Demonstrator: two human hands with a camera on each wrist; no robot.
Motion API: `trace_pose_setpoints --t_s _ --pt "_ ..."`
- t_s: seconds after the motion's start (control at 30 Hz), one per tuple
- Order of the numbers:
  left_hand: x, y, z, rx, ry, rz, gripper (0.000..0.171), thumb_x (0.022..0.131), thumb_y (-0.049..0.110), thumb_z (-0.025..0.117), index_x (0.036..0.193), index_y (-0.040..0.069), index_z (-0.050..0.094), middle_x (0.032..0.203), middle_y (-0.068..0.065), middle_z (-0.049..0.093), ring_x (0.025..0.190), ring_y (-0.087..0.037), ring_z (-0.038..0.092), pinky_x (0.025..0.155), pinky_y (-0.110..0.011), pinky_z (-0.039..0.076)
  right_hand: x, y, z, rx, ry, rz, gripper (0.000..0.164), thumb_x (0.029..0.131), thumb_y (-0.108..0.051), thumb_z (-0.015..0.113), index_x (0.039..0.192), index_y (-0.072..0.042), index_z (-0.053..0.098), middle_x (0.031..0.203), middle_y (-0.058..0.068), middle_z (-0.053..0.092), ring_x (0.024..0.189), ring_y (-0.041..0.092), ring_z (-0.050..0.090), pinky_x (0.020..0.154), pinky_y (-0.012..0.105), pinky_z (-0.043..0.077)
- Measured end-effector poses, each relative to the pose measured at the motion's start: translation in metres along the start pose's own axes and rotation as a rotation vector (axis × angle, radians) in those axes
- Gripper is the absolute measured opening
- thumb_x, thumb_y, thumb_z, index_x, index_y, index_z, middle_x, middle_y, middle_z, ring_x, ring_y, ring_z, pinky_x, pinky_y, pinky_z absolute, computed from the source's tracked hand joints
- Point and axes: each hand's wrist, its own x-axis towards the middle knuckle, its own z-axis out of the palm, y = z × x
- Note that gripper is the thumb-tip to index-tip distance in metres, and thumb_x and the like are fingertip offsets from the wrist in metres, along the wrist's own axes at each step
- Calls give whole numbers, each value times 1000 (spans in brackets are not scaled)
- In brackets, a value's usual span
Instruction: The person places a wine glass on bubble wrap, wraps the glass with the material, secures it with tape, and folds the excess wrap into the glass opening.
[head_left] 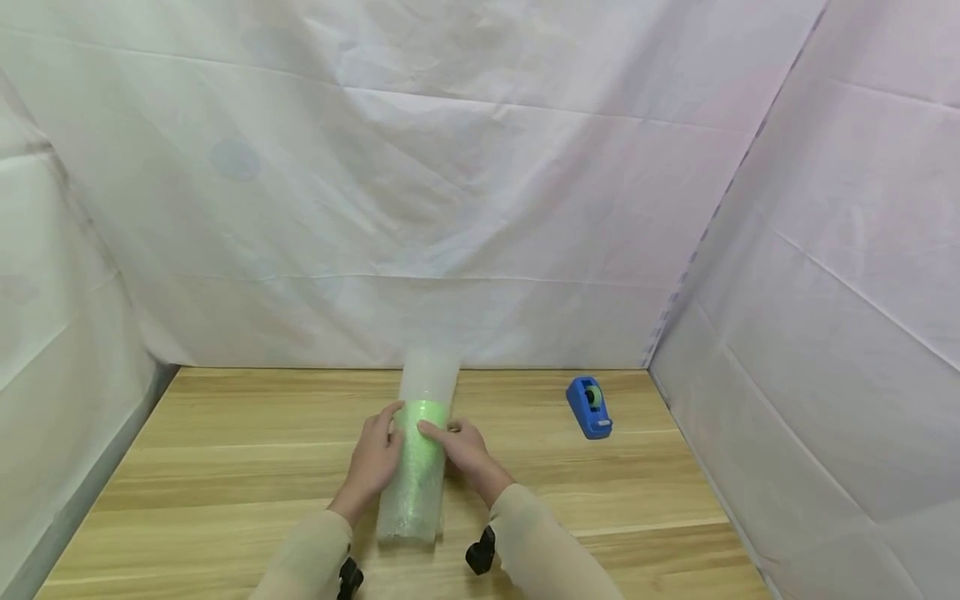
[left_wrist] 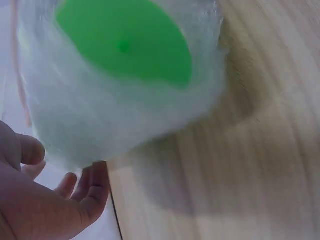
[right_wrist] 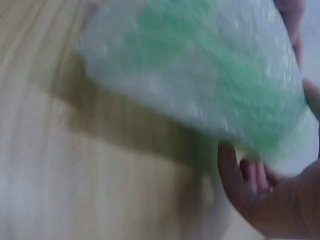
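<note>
You have the wrapped bundle (head_left: 414,496) over the middle of the bench (head_left: 247,471), left hand (head_left: 375,454) cupped round its left side, right hand (head_left: 467,450) clamped on its right, thumb on top. Expect it light, squashy, rather slippery; grip gently around the green core (head_left: 427,408).

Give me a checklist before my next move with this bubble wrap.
1. Bubble wrap around the green object: ok.
2. Wrap end closed: not ok, the green shows through the opening in the left wrist view.
3. Left hand on the wrap: ok.
4. Right hand on the wrap: ok, thumb on top.
5. Tape dispenser on the table: ok.
6. Wrap taped: cannot tell.
</note>
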Motion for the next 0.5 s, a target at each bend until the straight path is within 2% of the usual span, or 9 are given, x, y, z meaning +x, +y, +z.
trace_pose_setpoints --t_s 0.07,0.2,0.3,0.4,0.5 --pt "0 4 -1 32 15 6 42 99 29 31 140 21 34 136 -16 39 112 -33 51 86 -51 46 -2 -5 1 -32 47 -18 84 66 -69 65 117 -6 47 107 10 55 90 19 56 71 34 50" --pt "-2 10 -5 11 -16 0 47 99 39 28 141 17 33 137 -18 42 114 -37 52 88 -53 46 -5 -10 1 -41 37 -48 76 68 -66 65 114 -9 44 106 11 54 85 18 58 65 32 51" --pt "-3 10 -8 -14 -65 -29 57 98 45 30 144 12 25 141 -21 38 120 -42 46 93 -56 42 -8 -10 -1 -22 -7 -78 68 74 -58 65 116 -10 43 115 13 55 90 19 60 71 34 52" --pt "-4 9 -10 -15 -100 -81 70 94 56 32 145 10 17 143 -25 33 125 -45 40 94 -59 39 -10 -12 -2 -3 -50 -129 58 81 -49 63 119 -10 44 124 15 52 100 23 60 79 41 53" --pt "-4 7 -11 -23 -109 -122 83 87 65 37 145 10 14 141 -27 35 122 -45 43 90 -58 42 -13 -14 -4 4 -72 -162 47 88 -44 56 120 -13 45 128 14 50 107 26 56 85 46 50"
